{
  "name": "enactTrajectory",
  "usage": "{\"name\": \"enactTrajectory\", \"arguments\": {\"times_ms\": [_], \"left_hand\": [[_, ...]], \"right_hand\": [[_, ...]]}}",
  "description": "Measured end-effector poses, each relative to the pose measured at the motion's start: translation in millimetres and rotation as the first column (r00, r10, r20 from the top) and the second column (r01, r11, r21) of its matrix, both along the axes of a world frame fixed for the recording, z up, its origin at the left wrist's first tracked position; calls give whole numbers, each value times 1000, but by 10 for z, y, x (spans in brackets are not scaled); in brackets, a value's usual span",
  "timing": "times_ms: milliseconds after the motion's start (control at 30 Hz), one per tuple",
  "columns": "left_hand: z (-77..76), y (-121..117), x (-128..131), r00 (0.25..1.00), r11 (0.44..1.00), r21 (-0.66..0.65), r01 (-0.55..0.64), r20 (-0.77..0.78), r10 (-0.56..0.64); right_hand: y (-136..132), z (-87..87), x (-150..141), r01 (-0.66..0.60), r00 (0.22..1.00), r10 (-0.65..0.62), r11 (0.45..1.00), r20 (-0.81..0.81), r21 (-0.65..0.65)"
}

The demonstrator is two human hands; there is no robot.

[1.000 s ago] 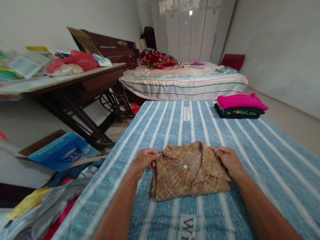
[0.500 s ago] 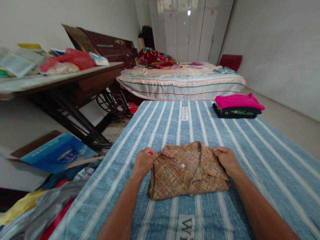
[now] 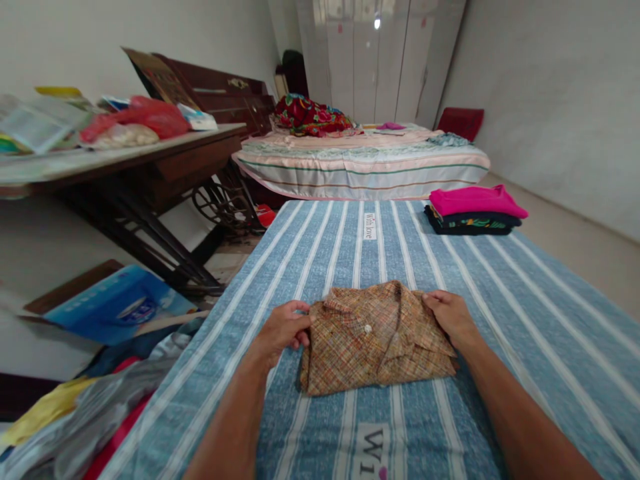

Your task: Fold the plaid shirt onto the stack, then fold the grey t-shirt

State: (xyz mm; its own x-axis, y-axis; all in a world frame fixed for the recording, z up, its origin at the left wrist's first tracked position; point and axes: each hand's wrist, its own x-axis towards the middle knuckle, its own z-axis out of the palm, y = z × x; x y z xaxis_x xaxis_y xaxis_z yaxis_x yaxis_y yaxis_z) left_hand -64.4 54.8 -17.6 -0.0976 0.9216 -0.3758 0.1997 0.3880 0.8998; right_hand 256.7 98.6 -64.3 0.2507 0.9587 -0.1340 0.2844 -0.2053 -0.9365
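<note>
A brown checked shirt (image 3: pixel 370 340) lies folded into a rectangle on the blue striped bed cover (image 3: pixel 330 427). Its collar faces away from me and a white button shows near the middle. My left hand (image 3: pixel 283 330) is at the shirt's upper left corner, fingers apart, the thumb touching the edge. At the upper right corner my right hand (image 3: pixel 453 320) pinches the cloth between thumb and fingers. Farther off on the right sits a folded stack of clothes (image 3: pixel 475 213), bright pink on top and dark below.
Loose clothes (image 3: pixel 95 420) are heaped beside the bed on the left, near a blue box (image 3: pixel 120 303). A sewing machine table (image 3: pixel 165 157) with bags on it stands along the left wall. Beyond the cover is another bed (image 3: pixel 360 163).
My left hand has loosened its pinch on the shirt's left corner, and its fingers have spread. The right hand keeps its grip, and the shirt lies nearly the same.
</note>
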Motion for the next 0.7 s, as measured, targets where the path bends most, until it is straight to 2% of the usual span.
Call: {"name": "enactTrajectory", "arguments": {"times_ms": [67, 200, 267, 467, 700], "left_hand": [[-20, -19, 5, 1000, 1000, 14, 5, -28, -4], [-63, 12, 53, 975, 981, 194, -24, -212, 66], [-55, 26, 82, 957, 974, 227, -7, -281, 73], [35, -103, 124, 947, 987, 74, -142, -279, 157], [27, -253, 174, 977, 996, -2, -93, -191, 90]], "right_hand": [[6, -12, 5, -2, 1000, 2, 1000, 11, 0], [11, -33, 18, -3, 999, 3, 1000, 34, 7], [10, -41, 25, -3, 999, 2, 1000, 41, 12], [17, -63, 34, -12, 999, 11, 1000, 42, 25], [-1, -37, 27, -29, 999, 28, 999, 46, 22]]}}
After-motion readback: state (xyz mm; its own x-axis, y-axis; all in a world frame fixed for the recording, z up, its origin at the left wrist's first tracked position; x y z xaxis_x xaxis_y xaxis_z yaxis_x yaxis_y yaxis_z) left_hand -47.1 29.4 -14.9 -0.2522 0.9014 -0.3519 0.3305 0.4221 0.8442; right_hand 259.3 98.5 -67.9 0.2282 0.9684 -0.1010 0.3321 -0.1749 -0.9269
